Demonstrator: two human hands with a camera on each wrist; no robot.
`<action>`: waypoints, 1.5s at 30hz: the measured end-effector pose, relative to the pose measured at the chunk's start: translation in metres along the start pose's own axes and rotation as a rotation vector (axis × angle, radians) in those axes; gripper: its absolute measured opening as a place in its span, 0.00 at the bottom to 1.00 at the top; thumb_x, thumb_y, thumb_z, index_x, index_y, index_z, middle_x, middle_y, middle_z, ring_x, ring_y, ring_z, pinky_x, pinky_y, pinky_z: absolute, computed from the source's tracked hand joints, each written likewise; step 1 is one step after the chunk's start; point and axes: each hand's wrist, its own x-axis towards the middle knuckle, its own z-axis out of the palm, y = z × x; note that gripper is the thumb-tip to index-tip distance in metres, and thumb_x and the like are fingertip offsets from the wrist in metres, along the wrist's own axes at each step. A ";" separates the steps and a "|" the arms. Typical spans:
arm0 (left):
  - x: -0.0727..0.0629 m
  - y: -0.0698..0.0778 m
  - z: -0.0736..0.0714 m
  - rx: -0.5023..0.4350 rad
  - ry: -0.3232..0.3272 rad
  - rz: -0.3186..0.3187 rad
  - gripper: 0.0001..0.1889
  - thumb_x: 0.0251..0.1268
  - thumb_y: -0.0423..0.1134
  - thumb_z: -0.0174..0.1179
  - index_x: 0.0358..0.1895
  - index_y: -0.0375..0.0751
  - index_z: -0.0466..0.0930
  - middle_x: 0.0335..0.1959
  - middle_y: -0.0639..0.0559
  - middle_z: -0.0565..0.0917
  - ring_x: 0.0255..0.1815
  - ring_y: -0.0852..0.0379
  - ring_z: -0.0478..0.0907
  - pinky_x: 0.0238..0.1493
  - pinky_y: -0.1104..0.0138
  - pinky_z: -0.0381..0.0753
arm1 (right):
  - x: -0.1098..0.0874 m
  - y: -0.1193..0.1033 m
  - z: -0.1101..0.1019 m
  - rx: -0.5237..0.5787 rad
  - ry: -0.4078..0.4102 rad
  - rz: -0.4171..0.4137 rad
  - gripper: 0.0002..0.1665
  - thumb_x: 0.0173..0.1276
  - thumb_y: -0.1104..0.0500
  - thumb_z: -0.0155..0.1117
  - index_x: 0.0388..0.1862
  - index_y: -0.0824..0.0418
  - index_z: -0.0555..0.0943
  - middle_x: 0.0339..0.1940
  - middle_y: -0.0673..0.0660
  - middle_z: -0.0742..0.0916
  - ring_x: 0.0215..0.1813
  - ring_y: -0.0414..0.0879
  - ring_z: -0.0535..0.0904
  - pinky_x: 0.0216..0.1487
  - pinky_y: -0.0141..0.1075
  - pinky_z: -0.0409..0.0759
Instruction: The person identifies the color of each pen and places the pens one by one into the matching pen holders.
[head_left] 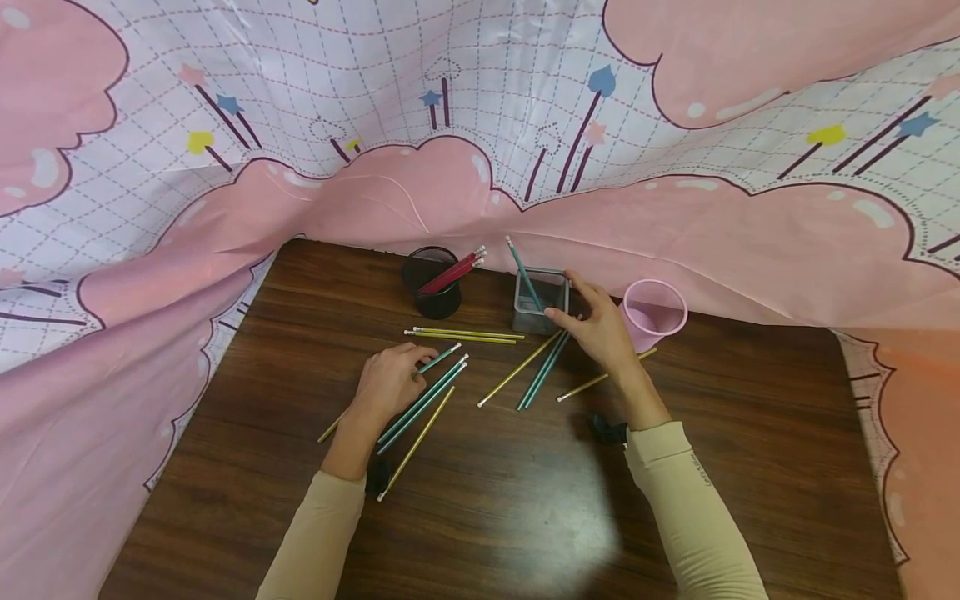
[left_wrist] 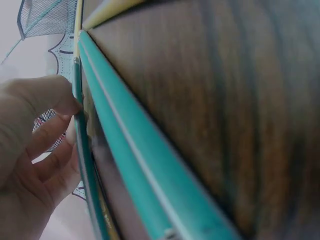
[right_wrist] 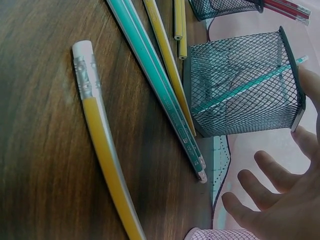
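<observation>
My left hand [head_left: 384, 382] pinches a green pencil [head_left: 442, 357] between thumb and fingertips, just above the table. Two more green pencils [head_left: 420, 406] lie right beside it; in the left wrist view these green pencils [left_wrist: 125, 130] look large and close. My right hand [head_left: 602, 332] holds the rim of a square grey mesh pencil holder [head_left: 531, 322] with thumb and index finger, the other fingers spread apart. One green pencil [right_wrist: 250, 87] leans inside that holder, seen through the mesh in the right wrist view.
A round black mesh holder [head_left: 441, 307] with several red pencils [head_left: 453, 273] stands left of the square one. At the right stands a pink mesh cup [head_left: 643, 337]. Yellow pencils [head_left: 517, 369] and two green pencils [head_left: 543, 377] lie on the wooden table [head_left: 495, 500]. A patterned cloth [head_left: 360, 192] hangs behind.
</observation>
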 end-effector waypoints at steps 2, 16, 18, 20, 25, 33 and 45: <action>-0.001 0.000 0.000 -0.038 0.004 -0.010 0.23 0.52 0.25 0.64 0.51 0.52 0.87 0.42 0.56 0.86 0.35 0.59 0.85 0.31 0.60 0.83 | 0.000 0.000 0.000 0.004 0.003 -0.008 0.45 0.61 0.45 0.75 0.75 0.49 0.68 0.65 0.66 0.78 0.67 0.60 0.71 0.68 0.54 0.67; 0.003 -0.003 0.006 -0.387 0.151 0.075 0.11 0.59 0.28 0.66 0.43 0.46 0.89 0.36 0.55 0.86 0.33 0.60 0.80 0.31 0.66 0.82 | -0.002 0.003 0.001 0.014 0.009 -0.007 0.45 0.61 0.45 0.75 0.75 0.48 0.68 0.66 0.65 0.78 0.67 0.59 0.71 0.67 0.53 0.68; 0.005 -0.002 0.005 -0.409 0.163 0.082 0.09 0.60 0.30 0.67 0.42 0.46 0.90 0.36 0.55 0.86 0.33 0.60 0.80 0.30 0.67 0.82 | -0.002 0.003 0.001 0.009 0.007 -0.006 0.45 0.61 0.45 0.75 0.76 0.48 0.68 0.66 0.66 0.77 0.66 0.60 0.72 0.65 0.54 0.69; 0.006 0.000 0.004 -0.423 0.170 0.084 0.07 0.61 0.31 0.69 0.41 0.46 0.90 0.35 0.56 0.86 0.33 0.61 0.80 0.31 0.67 0.82 | -0.002 0.003 0.002 0.009 0.005 -0.007 0.45 0.62 0.45 0.74 0.76 0.49 0.68 0.65 0.67 0.77 0.65 0.60 0.73 0.64 0.54 0.70; 0.011 0.005 0.000 -0.443 0.183 0.098 0.06 0.61 0.33 0.70 0.40 0.46 0.90 0.32 0.57 0.86 0.32 0.61 0.80 0.31 0.67 0.83 | -0.002 0.003 0.002 0.016 0.002 -0.003 0.45 0.61 0.45 0.75 0.76 0.48 0.68 0.65 0.67 0.78 0.63 0.61 0.73 0.62 0.54 0.71; 0.022 0.015 -0.006 -0.510 0.199 0.143 0.12 0.63 0.30 0.67 0.48 0.43 0.88 0.34 0.55 0.85 0.32 0.61 0.79 0.31 0.69 0.82 | -0.002 0.002 0.002 0.007 -0.003 0.001 0.45 0.61 0.44 0.75 0.76 0.47 0.68 0.64 0.67 0.77 0.62 0.61 0.74 0.61 0.54 0.71; 0.049 0.048 -0.026 -0.605 0.187 0.189 0.15 0.70 0.30 0.61 0.56 0.45 0.85 0.40 0.50 0.84 0.38 0.59 0.79 0.35 0.67 0.83 | 0.000 0.001 0.002 0.000 -0.006 0.001 0.45 0.61 0.44 0.74 0.76 0.47 0.67 0.65 0.67 0.77 0.61 0.62 0.74 0.60 0.54 0.71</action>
